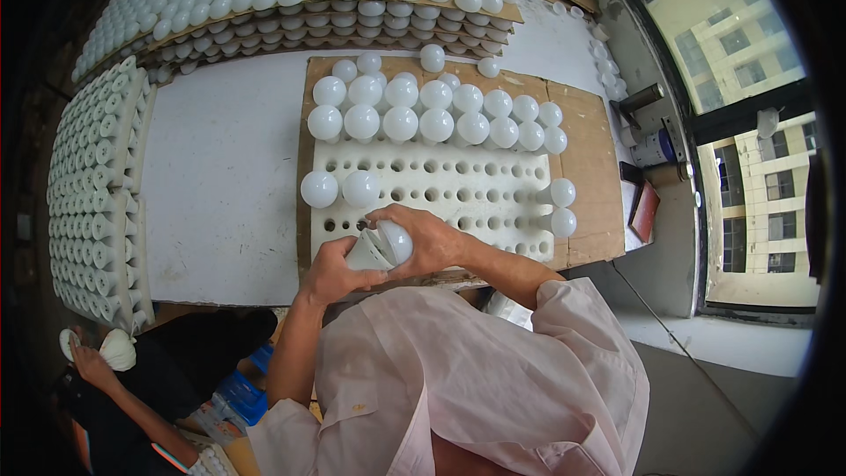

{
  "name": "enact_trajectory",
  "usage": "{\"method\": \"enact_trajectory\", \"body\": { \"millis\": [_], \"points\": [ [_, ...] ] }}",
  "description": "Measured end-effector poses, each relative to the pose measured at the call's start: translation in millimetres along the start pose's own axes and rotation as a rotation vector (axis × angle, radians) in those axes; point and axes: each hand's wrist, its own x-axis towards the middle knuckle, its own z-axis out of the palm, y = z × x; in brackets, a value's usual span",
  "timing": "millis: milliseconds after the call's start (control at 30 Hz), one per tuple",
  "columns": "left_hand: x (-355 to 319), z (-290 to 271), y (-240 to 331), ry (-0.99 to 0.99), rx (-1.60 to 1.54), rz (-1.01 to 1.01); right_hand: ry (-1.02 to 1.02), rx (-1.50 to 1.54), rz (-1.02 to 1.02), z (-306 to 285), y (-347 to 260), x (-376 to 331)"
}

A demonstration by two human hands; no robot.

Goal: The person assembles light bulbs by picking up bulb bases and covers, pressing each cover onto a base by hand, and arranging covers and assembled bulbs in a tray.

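Two white parts sit between the hands at the near edge of the tray (412, 181): a cone-shaped base (364, 256) and a round dome (398, 242). The left hand (328, 270) is wrapped about the base, and the right hand (429, 242) is curled round the dome. So the hands are close together, each clamped on its own part, with the left thumb lying along the underside of the base.

What counts is how the parts line up. From the base, the dome lies toward 2 to 3 o'clock. The base's long axis runs from its narrow end near 8 o'clock to its wide mouth near 2, tilted rather than upright. A dark line shows between mouth and dome, but fingers hide much of the rim, and I cannot tell whether the edges touch or whether the dome sits square.

Near the hands, at 12 o'clock, some holes of the tray's nearest row show; the left hand is on their 7 o'clock side. A pair of loose domes (339, 189) stands toward 11 o'clock, close to the parts. Double rows of domes (436, 110) fill the tray's far side at 12 to 1 o'clock, and another pair (563, 207) stands at its edge near 2. Under the tray lies card (586, 203), on the white table (220, 185).
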Motion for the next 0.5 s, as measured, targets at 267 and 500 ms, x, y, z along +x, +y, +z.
{"method": "enact_trajectory", "body": {
  "millis": [267, 500],
  "points": [
    [-3, -4, -3, -0.008, 0.239, 0.014, -0.117, -0.056, 0.068, 4, -18, -2],
    [-5, -7, -10, -0.027, 0.255, -0.013, -0.1, -0.087, -0.055, 14, -10, -2]
  ]
}}
